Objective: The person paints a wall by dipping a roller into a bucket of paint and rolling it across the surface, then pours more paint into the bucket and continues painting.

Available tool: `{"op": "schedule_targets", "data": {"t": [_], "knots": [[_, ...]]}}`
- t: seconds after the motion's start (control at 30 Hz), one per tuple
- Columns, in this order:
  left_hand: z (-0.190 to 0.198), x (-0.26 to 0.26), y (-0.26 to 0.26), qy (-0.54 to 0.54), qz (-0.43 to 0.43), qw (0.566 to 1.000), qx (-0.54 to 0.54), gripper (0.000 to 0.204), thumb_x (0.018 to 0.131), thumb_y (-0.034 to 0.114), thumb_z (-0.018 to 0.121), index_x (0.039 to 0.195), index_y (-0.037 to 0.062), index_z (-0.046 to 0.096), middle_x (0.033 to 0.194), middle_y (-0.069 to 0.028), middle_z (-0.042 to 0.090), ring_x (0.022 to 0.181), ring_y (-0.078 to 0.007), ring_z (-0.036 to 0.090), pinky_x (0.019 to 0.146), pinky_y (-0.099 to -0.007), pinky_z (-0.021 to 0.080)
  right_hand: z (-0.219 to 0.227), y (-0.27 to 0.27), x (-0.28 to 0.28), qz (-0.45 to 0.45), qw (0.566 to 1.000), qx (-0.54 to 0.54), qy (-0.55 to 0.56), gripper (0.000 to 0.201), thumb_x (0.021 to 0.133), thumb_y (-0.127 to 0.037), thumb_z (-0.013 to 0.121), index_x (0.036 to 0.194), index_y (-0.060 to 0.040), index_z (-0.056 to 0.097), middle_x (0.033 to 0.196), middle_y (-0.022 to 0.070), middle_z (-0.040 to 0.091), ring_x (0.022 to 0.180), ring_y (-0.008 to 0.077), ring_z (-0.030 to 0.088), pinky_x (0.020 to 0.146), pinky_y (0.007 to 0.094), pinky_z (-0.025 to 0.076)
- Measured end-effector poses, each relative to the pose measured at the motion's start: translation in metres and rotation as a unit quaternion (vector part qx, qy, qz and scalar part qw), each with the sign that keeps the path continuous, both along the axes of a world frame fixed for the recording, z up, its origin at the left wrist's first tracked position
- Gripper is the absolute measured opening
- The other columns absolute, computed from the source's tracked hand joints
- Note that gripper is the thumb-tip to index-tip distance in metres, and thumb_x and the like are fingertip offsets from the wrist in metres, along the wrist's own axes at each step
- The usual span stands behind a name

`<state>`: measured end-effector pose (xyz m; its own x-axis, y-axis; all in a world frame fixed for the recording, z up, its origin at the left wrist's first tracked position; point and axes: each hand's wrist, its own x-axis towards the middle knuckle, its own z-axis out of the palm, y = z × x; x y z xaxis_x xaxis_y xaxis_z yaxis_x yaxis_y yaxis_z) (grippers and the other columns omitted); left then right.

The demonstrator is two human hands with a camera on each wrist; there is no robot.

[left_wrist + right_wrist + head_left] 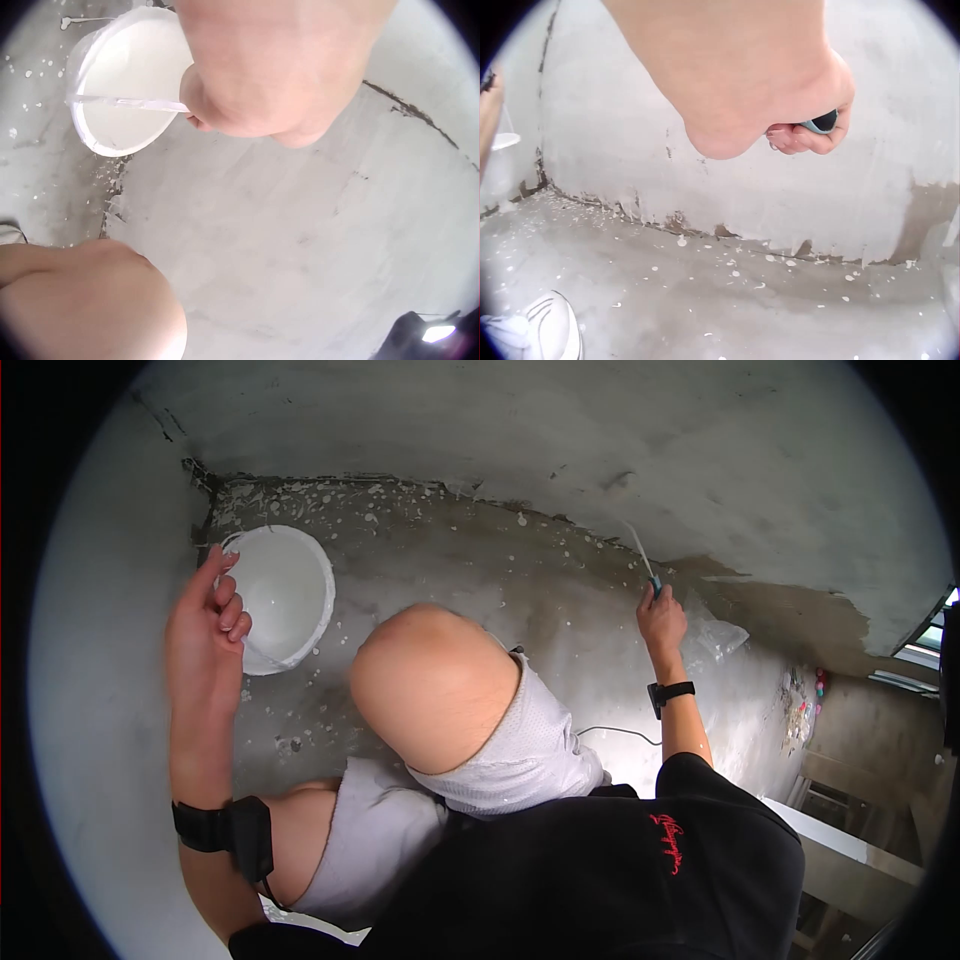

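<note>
At left, the left grip [205,620] held the bail [135,103] of the white bucket [327,595], apt for its likely weight; at right, the right grip [660,622] clasped a slim, seemingly light, stiff tool [648,564] by its blue handle [655,587].

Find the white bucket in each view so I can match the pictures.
Head: white bucket upper left, at the left hand.
Left wrist: bucket upper left.
Right wrist: bucket at the left edge, only partly visible.
Shared landmark: white spatters on the floor.
</note>
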<state>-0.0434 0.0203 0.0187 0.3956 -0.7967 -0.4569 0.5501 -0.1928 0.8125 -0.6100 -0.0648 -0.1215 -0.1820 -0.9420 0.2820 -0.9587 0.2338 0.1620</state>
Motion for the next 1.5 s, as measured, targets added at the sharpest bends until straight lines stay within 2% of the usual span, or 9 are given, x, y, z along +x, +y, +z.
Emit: {"op": "schedule_targets", "data": {"t": [0.37, 0.77, 1.07, 1.17, 1.2, 1.23, 1.27, 1.33, 1.5], "knots": [[-0.006, 0.007, 0.004, 0.02, -0.006, 1.0, -0.012, 0.026, 0.094, 0.022, 0.065, 0.105, 0.0007, 0.057, 0.068, 0.0053, 0.039, 0.054, -0.0043, 0.032, 0.05, -0.0217, 0.027, -0.036, -0.005, 0.061, 0.02, 0.995, 0.029, -0.093, 0.042, 0.097, -0.043, 0.045, 0.089, -0.0032, 0.055, 0.075, 0.0246, 0.066, 0.073, 0.0448, 0.065, 0.066, 0.0536, 0.051], [-0.002, 0.012, 0.009, 0.007, 0.036, 0.999, -0.014, 0.024, 0.092, 0.023, 0.066, 0.098, 0.0018, 0.058, 0.069, 0.0044, 0.04, 0.056, -0.0056, 0.033, 0.052, -0.0228, 0.028, -0.065, 0.012, 0.124, 0.029, 0.951, 0.003, -0.307, 0.054, 0.097, -0.047, 0.045, 0.088, 0.0039, 0.061, 0.076, 0.0283, 0.063, 0.075, 0.0477, 0.062, 0.068, 0.0519, 0.047], [0.003, 0.013, 0.012, 0.001, 0.055, 0.999, 0.0, 0.022, 0.092, 0.023, 0.065, 0.095, 0.0024, 0.057, 0.071, 0.0028, 0.043, 0.059, -0.0072, 0.035, 0.054, -0.0249, 0.031, -0.082, 0.02, 0.158, 0.072, 0.908, 0.115, -0.397, 0.061, 0.096, -0.051, 0.049, 0.084, 0.0076, 0.062, 0.071, 0.0263, 0.059, 0.067, 0.0399, 0.058, 0.065, 0.0454, 0.045], [0.002, 0.013, 0.012, -0.004, 0.061, 0.998, 0.008, 0.022, 0.091, 0.023, 0.065, 0.095, 0.0029, 0.058, 0.072, 0.0031, 0.043, 0.059, -0.0073, 0.036, 0.057, -0.0249, 0.033, -0.085, 0.013, 0.155, 0.096, 0.905, 0.172, -0.376, 0.06, 0.095, -0.051, 0.053, 0.084, 0.0081, 0.061, 0.065, 0.0224, 0.054, 0.061, 0.0319, 0.055, 0.061, 0.0442, 0.043], [0.001, 0.013, 0.012, 0.0, 0.061, 0.998, 0.012, 0.022, 0.091, 0.023, 0.065, 0.095, 0.0029, 0.058, 0.072, 0.0031, 0.043, 0.059, -0.0073, 0.036, 0.057, -0.0249, 0.033, -0.084, 0.008, 0.155, 0.139, 0.881, 0.171, -0.418, 0.058, 0.095, -0.049, 0.054, 0.084, 0.0071, 0.061, 0.062, 0.0168, 0.052, 0.058, 0.025, 0.052, 0.056, 0.0403, 0.041], [-0.001, 0.015, 0.011, -0.006, 0.06, 0.998, 0.012, 0.022, 0.091, 0.024, 0.065, 0.096, 0.0033, 0.058, 0.072, 0.0032, 0.043, 0.06, -0.0072, 0.036, 0.058, -0.0248, 0.034, -0.077, 0.002, 0.161, 0.183, 0.853, 0.169, -0.458, 0.055, 0.095, -0.048, 0.056, 0.083, 0.0061, 0.062, 0.06, 0.0112, 0.05, 0.055, 0.0182, 0.049, 0.052, 0.0365, 0.038], [-0.001, 0.016, 0.011, -0.013, 0.06, 0.998, 0.013, 0.022, 0.091, 0.024, 0.065, 0.096, 0.0036, 0.058, 0.072, 0.0032, 0.044, 0.061, -0.0072, 0.037, 0.06, -0.0247, 0.034, -0.067, -0.002, 0.164, 0.182, 0.853, 0.174, -0.457, 0.055, 0.095, -0.048, 0.056, 0.083, 0.0061, 0.062, 0.06, 0.0112, 0.05, 0.055, 0.0182, 0.049, 0.052, 0.0365, 0.038], [0.002, 0.017, 0.01, -0.017, 0.059, 0.998, 0.022, 0.022, 0.091, 0.024, 0.065, 0.096, 0.004, 0.058, 0.072, 0.0034, 0.044, 0.061, -0.0071, 0.037, 0.06, -0.0244, 0.035, -0.005, -0.009, 0.19, 0.139, 0.757, 0.236, -0.594, 0.049, 0.096, -0.044, 0.058, 0.083, 0.0028, 0.064, 0.059, -0.0011, 0.044, 0.054, 0.0063, 0.04, 0.048, 0.0271, 0.029], [0.001, 0.022, 0.009, -0.011, 0.067, 0.997, 0.036, 0.022, 0.092, 0.024, 0.065, 0.096, 0.0044, 0.058, 0.073, 0.0037, 0.044, 0.063, -0.0066, 0.038, 0.059, -0.0237, 0.034, 0.097, -0.035, 0.221, 0.222, 0.764, 0.251, -0.552, 0.043, 0.097, -0.041, 0.057, 0.085, -0.0007, 0.064, 0.061, -0.0068, 0.044, 0.052, 0.0028, 0.036, 0.047, 0.0227, 0.026]]}}
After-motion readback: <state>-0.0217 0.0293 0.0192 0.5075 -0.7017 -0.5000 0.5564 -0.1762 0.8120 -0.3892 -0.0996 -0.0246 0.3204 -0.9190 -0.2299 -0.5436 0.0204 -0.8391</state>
